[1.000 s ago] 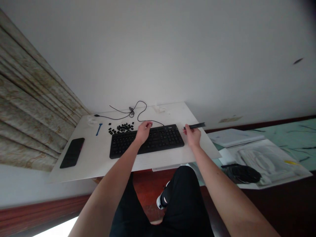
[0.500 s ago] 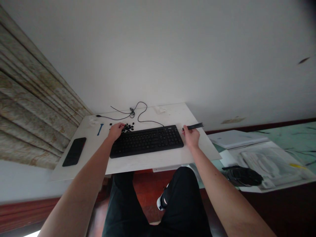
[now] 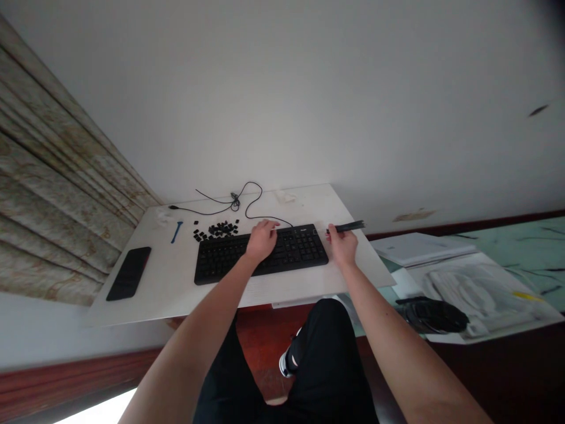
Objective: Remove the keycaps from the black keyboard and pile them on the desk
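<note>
A black corded keyboard (image 3: 220, 259) lies across the white table. My left hand (image 3: 262, 240) is over its middle, fingers drawn together near the top edge; whatever is between the fingertips is too small to make out. Just behind the keyboard's left end is a loose pile of small black keycaps (image 3: 222, 228). Beyond the keyboard's right end, my right hand (image 3: 342, 244) is closed on a slim black tool (image 3: 351, 226) whose outer end looks frayed like a brush. Its dark near tip pokes out beside the thumb.
A knotted cable (image 3: 235, 202) runs behind the keyboard. On the left lie a blue tool (image 3: 176, 232) and a black phone (image 3: 129, 274); crumpled white tissue (image 3: 285, 196) sits at the back. A lower surface on the right holds a white box (image 3: 419, 248) and a black object (image 3: 432, 314).
My left hand has moved right, from the keycap pile to over the keyboard's middle, uncovering more of the pile. My right hand has stayed in place with the black tool.
</note>
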Available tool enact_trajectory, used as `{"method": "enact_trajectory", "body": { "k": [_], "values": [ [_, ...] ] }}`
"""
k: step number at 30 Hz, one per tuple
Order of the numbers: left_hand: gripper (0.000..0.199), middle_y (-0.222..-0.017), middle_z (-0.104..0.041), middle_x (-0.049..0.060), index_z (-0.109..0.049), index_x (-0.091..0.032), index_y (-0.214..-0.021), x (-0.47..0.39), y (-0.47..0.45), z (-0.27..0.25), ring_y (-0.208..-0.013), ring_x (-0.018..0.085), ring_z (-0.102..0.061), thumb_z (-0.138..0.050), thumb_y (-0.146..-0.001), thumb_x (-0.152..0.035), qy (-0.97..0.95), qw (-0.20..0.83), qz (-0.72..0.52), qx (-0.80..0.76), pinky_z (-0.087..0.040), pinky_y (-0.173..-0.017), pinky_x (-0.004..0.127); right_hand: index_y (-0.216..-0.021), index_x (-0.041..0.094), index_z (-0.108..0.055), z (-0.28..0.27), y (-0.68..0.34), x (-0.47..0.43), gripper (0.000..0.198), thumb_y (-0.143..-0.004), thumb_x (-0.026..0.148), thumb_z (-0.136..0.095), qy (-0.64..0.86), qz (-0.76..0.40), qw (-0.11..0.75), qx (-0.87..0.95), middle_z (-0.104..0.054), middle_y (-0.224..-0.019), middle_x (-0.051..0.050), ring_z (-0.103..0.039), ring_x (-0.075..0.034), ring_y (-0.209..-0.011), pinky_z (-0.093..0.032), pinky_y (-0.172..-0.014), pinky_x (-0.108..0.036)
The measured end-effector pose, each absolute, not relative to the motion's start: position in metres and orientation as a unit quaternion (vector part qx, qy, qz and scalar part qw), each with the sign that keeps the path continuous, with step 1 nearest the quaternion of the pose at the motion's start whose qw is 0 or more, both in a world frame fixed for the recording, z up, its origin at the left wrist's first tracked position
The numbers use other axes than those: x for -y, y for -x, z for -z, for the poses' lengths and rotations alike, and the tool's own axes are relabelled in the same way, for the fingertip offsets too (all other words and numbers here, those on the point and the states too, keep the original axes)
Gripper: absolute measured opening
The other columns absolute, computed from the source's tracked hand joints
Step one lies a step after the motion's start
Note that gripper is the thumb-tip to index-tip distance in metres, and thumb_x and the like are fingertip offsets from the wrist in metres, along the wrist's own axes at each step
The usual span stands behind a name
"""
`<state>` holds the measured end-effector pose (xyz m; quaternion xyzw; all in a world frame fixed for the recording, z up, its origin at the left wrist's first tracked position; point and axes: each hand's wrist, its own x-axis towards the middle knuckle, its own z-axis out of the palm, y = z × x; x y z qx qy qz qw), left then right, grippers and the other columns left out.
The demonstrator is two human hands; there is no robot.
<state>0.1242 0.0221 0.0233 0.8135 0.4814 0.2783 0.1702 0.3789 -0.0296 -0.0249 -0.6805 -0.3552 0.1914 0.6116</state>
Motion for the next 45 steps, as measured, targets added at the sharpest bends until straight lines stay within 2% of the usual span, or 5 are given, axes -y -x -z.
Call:
{"method": "enact_trajectory", "body": {
  "k": [5, 15, 21, 27, 45],
  "values": [
    [0.027, -0.115, -0.068, 0.008, -0.068, -0.022, -0.114, -0.005, -0.177, -0.016, -0.112, 0.024, -0.060, -0.054, -0.092, -0.015, -0.825, 0.181, -0.247, -0.475, -0.045, -0.101, 0.042, -0.079, 0.015, -0.068, 0.026, -0.380, 0.028, 0.056, -0.075, 0.071, -0.067, 0.671, -0.205, 0.622, 0.348, -0.073, -0.070, -0.010, -0.069, -0.022, -0.060, -0.056, -0.057, -0.032],
    [0.030, -0.116, -0.066, 0.009, -0.062, -0.021, -0.120, -0.002, -0.177, -0.009, -0.114, 0.028, -0.057, -0.055, -0.091, -0.021, -0.838, 0.153, -0.221, -0.475, -0.042, -0.103, 0.045, -0.078, 0.015, -0.066, 0.018, -0.381, 0.026, 0.051, -0.071, 0.064, -0.074, 0.632, -0.246, 0.669, 0.304, -0.072, -0.067, -0.008, -0.062, -0.015, -0.050, -0.051, -0.048, -0.027],
    [0.031, -0.116, -0.066, 0.010, -0.060, -0.022, -0.122, -0.002, -0.178, -0.009, -0.114, 0.028, -0.057, -0.058, -0.091, -0.025, -0.836, 0.152, -0.220, -0.479, -0.042, -0.102, 0.044, -0.084, 0.018, -0.070, -0.015, -0.353, 0.020, 0.042, -0.079, 0.060, -0.070, 0.641, -0.259, 0.538, 0.483, -0.074, -0.073, -0.008, -0.071, -0.023, -0.065, -0.056, -0.059, -0.031],
    [0.031, -0.115, -0.066, 0.010, -0.059, -0.021, -0.123, -0.003, -0.177, -0.006, -0.115, 0.029, -0.057, -0.057, -0.096, -0.035, -0.843, 0.142, -0.218, -0.471, -0.042, -0.100, 0.044, -0.065, 0.022, -0.064, -0.039, -0.335, 0.007, 0.033, -0.086, 0.047, -0.065, 0.701, -0.137, 0.364, 0.598, -0.069, -0.061, -0.005, -0.067, -0.021, -0.059, -0.047, -0.059, -0.029],
    [0.020, -0.112, -0.066, 0.010, -0.064, -0.021, -0.109, -0.003, -0.176, -0.008, -0.110, 0.027, -0.056, -0.047, -0.100, -0.024, -0.848, 0.128, -0.203, -0.472, -0.043, -0.096, 0.043, -0.073, 0.022, -0.068, -0.036, -0.321, 0.006, 0.017, -0.085, 0.033, -0.069, 0.711, -0.110, 0.326, 0.613, -0.074, -0.069, -0.007, -0.071, -0.024, -0.065, -0.049, -0.061, -0.029]
  ]
}}
